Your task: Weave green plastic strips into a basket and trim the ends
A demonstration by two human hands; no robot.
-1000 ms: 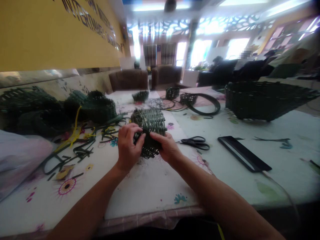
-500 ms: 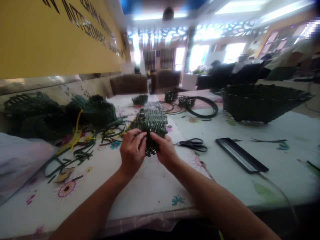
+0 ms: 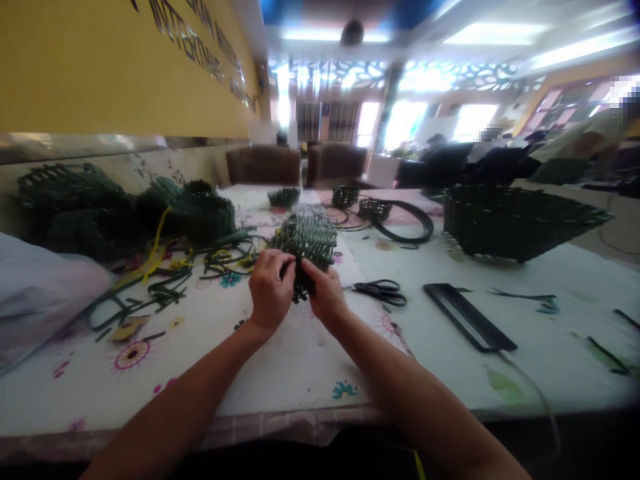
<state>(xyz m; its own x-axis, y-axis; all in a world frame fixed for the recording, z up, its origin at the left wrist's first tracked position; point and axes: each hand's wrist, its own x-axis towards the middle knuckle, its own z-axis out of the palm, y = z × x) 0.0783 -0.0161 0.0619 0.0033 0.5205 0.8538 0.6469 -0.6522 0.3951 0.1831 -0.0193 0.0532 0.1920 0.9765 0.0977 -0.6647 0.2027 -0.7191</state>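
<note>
A small dark green woven basket is between my two hands, tilted on its side over the table. My right hand grips its near right edge, the thumb pressed on the weave and the fingers behind it. My left hand is closed at the near left edge, its fingertips pinched together against the basket. Whether a loose strip lies in that pinch is too blurred to tell. Black-handled scissors rest just right of my right hand. Cut green strips and yellow strips lie to the left.
A large woven basket stands at the right, behind a dark phone-like device with a cable. Coiled green strip rolls are at the back left, above a plastic bag. Small baskets sit farther back. People are in the background.
The camera view has shifted slightly. My left hand has turned a little, with its fingers still pinched at the basket's edge; the right hand keeps its hold.
</note>
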